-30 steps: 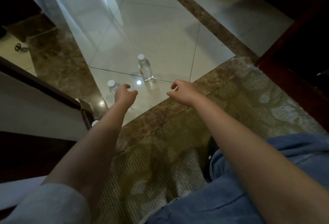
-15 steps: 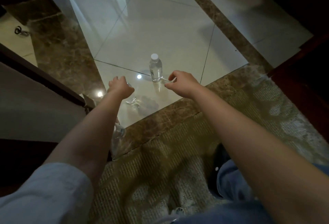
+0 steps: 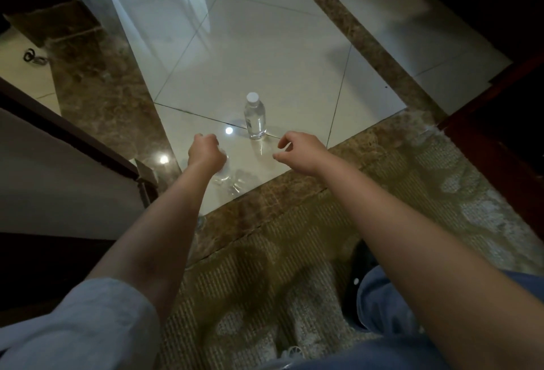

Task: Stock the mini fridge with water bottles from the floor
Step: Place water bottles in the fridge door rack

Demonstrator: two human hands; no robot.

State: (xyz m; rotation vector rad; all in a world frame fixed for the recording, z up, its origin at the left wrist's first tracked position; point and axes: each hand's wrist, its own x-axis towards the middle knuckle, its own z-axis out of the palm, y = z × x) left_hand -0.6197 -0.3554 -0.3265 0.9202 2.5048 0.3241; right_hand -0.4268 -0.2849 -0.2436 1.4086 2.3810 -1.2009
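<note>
A clear water bottle [image 3: 255, 118] with a white cap stands upright on the white floor tiles. My right hand [image 3: 300, 154] hovers just in front and to the right of it, fingers loosely curled and holding nothing. My left hand [image 3: 206, 154] is curled over the top of a second clear bottle [image 3: 225, 176]; only that bottle's lower body shows beneath the hand. Part of a third bottle [image 3: 200, 222] peeks out beside my left forearm, mostly hidden.
A white panel [image 3: 59, 169] with a dark wooden edge stands at the left, close to my left arm. Brown marble border strips frame the tiles. A patterned rug [image 3: 294, 266] lies under my knees. Dark red furniture [image 3: 500, 140] lines the right side.
My left hand has settled down over the nearer bottle's top. My right hand stays beside the standing bottle, with its fingers a little looser.
</note>
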